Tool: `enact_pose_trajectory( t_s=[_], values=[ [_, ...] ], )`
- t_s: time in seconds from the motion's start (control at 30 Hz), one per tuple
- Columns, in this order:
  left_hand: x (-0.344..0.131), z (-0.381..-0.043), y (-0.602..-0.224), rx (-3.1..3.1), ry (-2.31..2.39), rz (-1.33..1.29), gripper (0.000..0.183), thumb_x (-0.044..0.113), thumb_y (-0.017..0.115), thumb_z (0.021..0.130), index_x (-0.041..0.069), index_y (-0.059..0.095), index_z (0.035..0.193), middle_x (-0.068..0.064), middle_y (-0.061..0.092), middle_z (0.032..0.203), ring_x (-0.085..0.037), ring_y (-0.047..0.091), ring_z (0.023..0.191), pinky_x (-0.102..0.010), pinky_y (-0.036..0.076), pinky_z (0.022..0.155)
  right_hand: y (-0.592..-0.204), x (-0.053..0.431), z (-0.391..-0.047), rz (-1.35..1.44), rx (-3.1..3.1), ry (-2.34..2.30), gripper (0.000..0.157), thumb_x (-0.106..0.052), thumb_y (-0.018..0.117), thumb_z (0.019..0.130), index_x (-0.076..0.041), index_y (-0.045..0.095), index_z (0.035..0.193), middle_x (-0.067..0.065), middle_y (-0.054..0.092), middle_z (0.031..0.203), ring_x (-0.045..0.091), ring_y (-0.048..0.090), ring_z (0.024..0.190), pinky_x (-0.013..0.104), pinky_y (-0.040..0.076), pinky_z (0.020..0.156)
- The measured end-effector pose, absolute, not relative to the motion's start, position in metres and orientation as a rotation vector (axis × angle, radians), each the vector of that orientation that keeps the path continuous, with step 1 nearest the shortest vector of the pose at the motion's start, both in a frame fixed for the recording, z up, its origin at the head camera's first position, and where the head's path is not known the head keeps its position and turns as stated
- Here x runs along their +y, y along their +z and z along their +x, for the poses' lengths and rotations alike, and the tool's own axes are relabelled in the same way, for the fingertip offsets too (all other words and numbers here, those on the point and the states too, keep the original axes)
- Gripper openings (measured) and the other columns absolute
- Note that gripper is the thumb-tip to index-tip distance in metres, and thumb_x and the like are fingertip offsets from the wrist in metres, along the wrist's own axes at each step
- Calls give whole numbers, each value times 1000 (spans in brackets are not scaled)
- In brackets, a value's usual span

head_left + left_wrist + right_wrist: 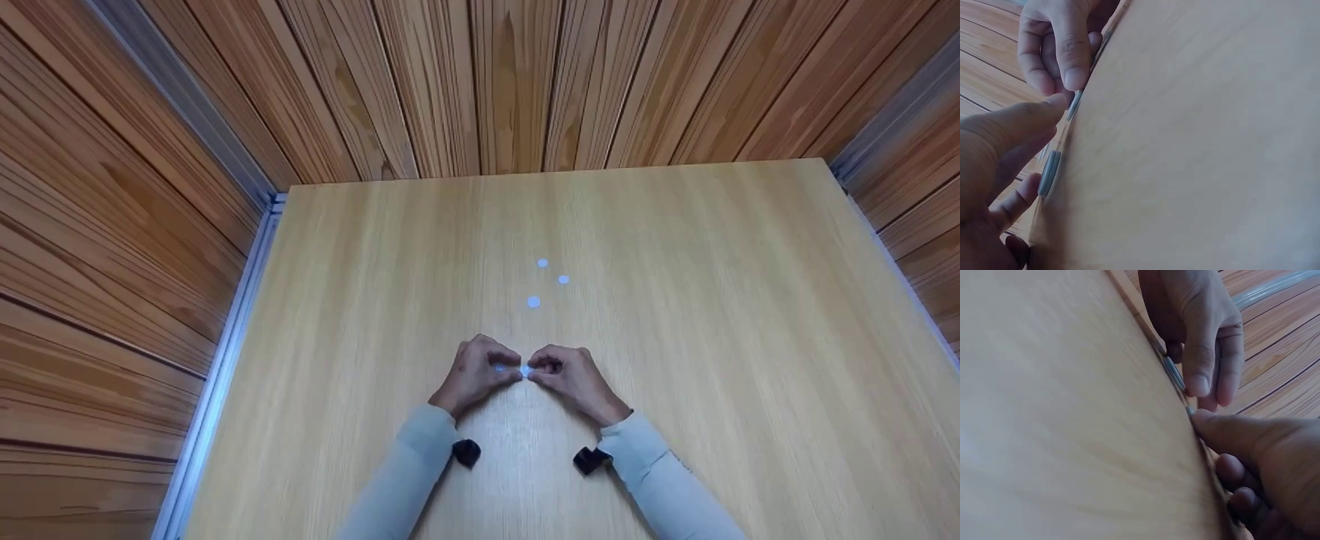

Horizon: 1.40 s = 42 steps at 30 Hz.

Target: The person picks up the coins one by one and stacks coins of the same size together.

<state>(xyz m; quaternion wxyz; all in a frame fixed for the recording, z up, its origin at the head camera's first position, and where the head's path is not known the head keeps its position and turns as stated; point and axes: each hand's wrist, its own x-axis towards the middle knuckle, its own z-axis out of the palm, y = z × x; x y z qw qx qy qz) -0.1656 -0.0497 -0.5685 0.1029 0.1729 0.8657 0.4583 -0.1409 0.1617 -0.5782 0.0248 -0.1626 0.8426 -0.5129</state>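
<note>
My left hand (pixel 480 370) and right hand (pixel 574 375) meet fingertip to fingertip low over the table. Between them is a small pale round disc (pixel 525 370), the thumbs and forefingers of both hands pinching at its edges. In the left wrist view its thin rim (pixel 1074 105) shows beside the thumbs, flat near the wood. A thicker pair of stacked discs (pixel 1049 173) lies within the curve of my left hand, near its lower fingers. From the right wrist side, this stack (pixel 1174 374) sits just beyond the left thumb. The forefinger tips are partly hidden in the wrist views.
Three more pale discs, a far one (pixel 543 262), a right one (pixel 564 280) and a nearer one (pixel 533 301), lie apart beyond my hands. The light wooden table (pixel 712 315) is bordered by plank walls (pixel 517 82) and a metal rail (pixel 225 360) at left.
</note>
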Motion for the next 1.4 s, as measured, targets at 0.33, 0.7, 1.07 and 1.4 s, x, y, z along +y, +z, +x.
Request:
enact_pose_trajectory(
  t_s=[0.33, 0.7, 1.07, 1.4],
  values=[
    [-47, -163, -575, 2579, 1345, 522, 14, 24, 85, 81, 19, 81, 94, 15, 66, 89, -9, 55, 91, -39, 32, 92, -582, 162, -138, -507, 2585, -1614, 12, -8, 80, 85, -6, 75, 96, -4, 72, 85, 8, 63, 74, 23, 50, 66],
    [-44, -166, -577, 2626, 1326, 513, 11, 23, 86, 80, 20, 81, 90, 16, 68, 84, -9, 54, 89, -39, 30, 89, -581, 163, -143, -504, 2588, -1593, 12, -9, 79, 85, -9, 75, 96, -5, 71, 84, 8, 62, 73, 23, 49, 66],
    [-44, -165, -575, 2633, 1301, 546, 12, 23, 85, 80, 21, 81, 91, 18, 72, 84, -9, 53, 92, -37, 30, 87, -574, 173, -156, -344, 2526, -1712, 16, -3, 78, 85, 1, 73, 99, 14, 74, 93, 12, 64, 77, 18, 48, 67],
    [-44, -167, -572, 2612, 1266, 518, 12, 24, 85, 81, 23, 81, 93, 19, 70, 84, -9, 53, 91, -37, 30, 86, -567, 178, -181, -230, 2588, -1771, 27, -1, 79, 83, 4, 71, 108, 17, 71, 95, 14, 60, 74, 17, 46, 64]
  ],
)
